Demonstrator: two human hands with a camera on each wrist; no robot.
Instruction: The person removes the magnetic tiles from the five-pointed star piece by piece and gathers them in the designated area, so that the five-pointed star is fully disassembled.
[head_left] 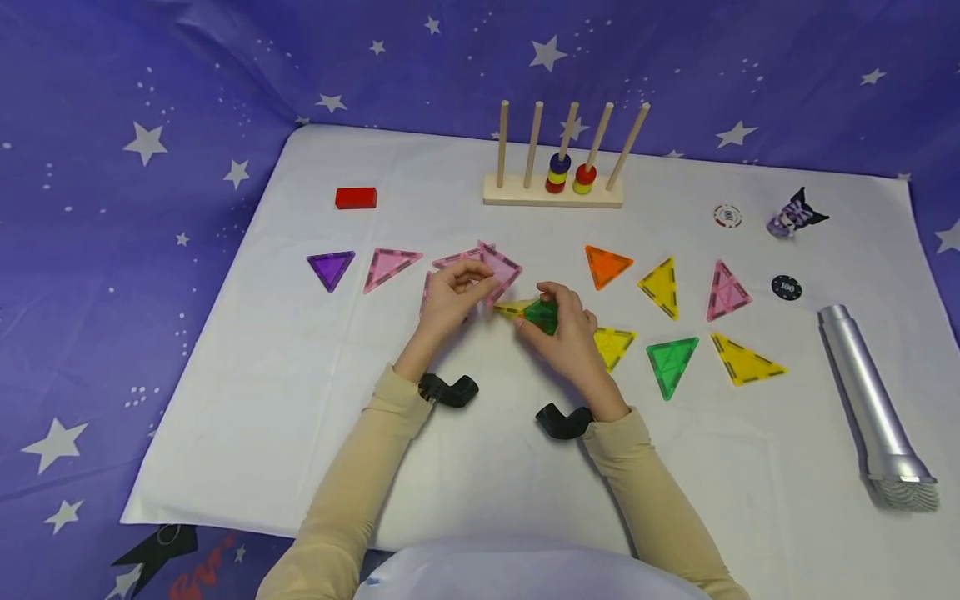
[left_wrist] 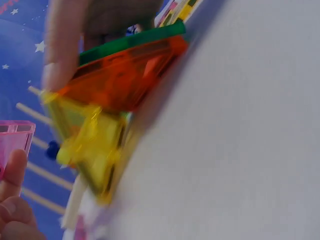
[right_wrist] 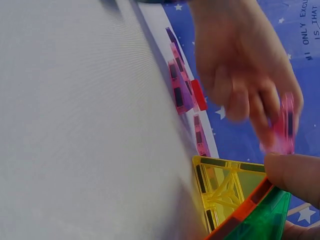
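Observation:
My left hand [head_left: 450, 296] pinches a pink triangular magnetic tile [head_left: 506, 271] above the table, left of the other hand. In the right wrist view this pink tile [right_wrist: 288, 122] stands on edge between the fingertips. My right hand [head_left: 566, 329] grips a joined piece of magnetic tiles, its thumb [right_wrist: 295, 175] lying along one edge. That piece has a green tile [head_left: 542, 317], an orange tile [left_wrist: 125, 77] and a yellow tile [left_wrist: 92, 145], set at angles to each other. The yellow one points toward the left hand. More pink tiles [head_left: 456, 257] lie partly hidden beneath the left hand.
A purple tile [head_left: 331, 270], a pink tile [head_left: 390, 267] and a red block [head_left: 356, 197] lie left. Behind stands a wooden peg rack [head_left: 553, 192] with rings. Right are an orange tile [head_left: 606, 266], several other tiles, chips [head_left: 787, 287], a figurine [head_left: 791, 218] and a silver brush [head_left: 873, 400].

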